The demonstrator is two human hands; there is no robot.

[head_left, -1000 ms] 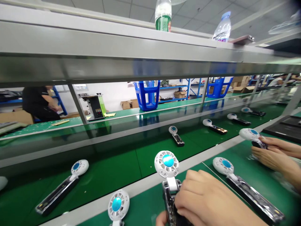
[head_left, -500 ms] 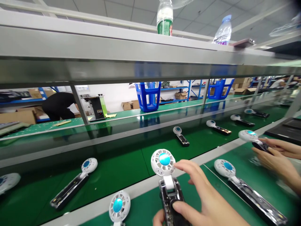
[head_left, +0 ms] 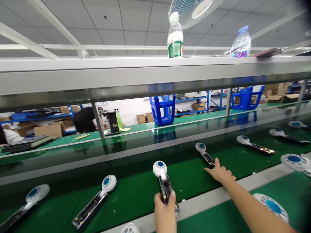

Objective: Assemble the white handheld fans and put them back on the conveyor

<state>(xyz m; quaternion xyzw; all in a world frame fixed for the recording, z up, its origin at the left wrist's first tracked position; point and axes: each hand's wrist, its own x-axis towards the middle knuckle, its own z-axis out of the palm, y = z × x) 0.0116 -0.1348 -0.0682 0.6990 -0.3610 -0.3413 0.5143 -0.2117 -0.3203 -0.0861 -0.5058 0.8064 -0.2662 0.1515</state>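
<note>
The left hand (head_left: pixel 165 204) grips a black-handled white handheld fan (head_left: pixel 163 183) over the green conveyor belt (head_left: pixel 136 191); the right hand (head_left: pixel 220 174), fingers spread, touches another black-handled fan (head_left: pixel 205 154).

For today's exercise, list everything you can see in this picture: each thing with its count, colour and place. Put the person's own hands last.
Handheld fans on the belt: at least six, white heads with blue centres and dark handles, spread along the green conveyor belt.
Handheld fans on the near bench: parts of three, white and blue, at the bottom and right edges.
Bottles: two, one clear with a green label, one clear with a blue cap, on the grey top shelf.
Ceiling fan: one, white, overhead.
Blue stools: two, upturned on the far bench.
Small machine: one, black and green, far bench.
Cardboard boxes: several, brown, background.
Person in black: one, bent over, far left.
Left hand: grips held fan by its handle.
Right hand: reaches to a fan handle on the belt.
</note>
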